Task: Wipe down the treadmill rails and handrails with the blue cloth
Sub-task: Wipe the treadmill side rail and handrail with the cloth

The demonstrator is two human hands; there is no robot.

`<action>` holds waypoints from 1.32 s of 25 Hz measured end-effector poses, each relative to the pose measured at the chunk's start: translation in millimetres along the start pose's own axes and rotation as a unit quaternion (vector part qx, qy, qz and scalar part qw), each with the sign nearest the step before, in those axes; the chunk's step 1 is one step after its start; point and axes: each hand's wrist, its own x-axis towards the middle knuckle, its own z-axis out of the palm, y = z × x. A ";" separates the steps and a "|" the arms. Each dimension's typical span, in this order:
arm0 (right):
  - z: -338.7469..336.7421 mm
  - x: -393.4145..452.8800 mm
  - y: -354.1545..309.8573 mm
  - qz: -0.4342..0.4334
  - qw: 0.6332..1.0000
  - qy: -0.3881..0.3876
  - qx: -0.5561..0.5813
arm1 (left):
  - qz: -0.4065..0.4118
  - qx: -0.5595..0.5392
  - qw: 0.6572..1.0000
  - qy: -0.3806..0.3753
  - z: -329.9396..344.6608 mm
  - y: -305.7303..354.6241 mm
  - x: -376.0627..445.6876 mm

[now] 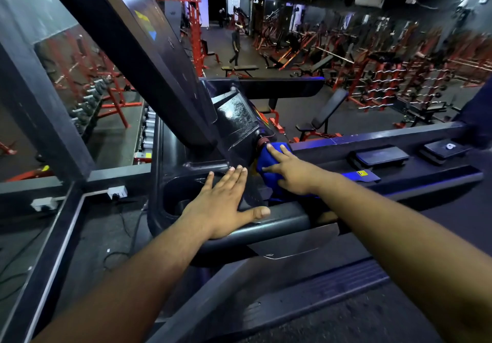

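The blue cloth [269, 160] lies bunched on the treadmill console, beside a round red-ringed knob [262, 140]. My right hand [288, 173] presses it down with straight, spread fingers. My left hand [222, 204] rests flat on the console next to a cup holder [175, 199], thumb stretched over the dark front handrail [287, 223]. The glossy console panel [237, 119] rises just beyond both hands. The treadmill belt [359, 313] and a side rail [319, 284] run below my forearms.
A thick black post [127, 44] slants up from the console at left. A glass barrier [53, 76] and a wall socket [117, 192] stand to the left. Beyond are red weight racks [378, 76], benches [322, 119] and a walking person [235, 46].
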 end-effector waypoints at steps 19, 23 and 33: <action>60.1 -122.6 -47.5 0.093 0.948 0.303 0.018 | 0.090 0.063 0.992 0.067 -0.5 18.9 0.9; 60.9 -130.5 13.7 0.141 0.940 0.310 0.030 | 0.106 0.079 0.990 0.055 6.2 72.4 34.7; 80.5 -168.0 183.9 0.177 0.910 0.373 0.024 | 0.134 0.089 0.987 0.012 15.6 226.5 161.1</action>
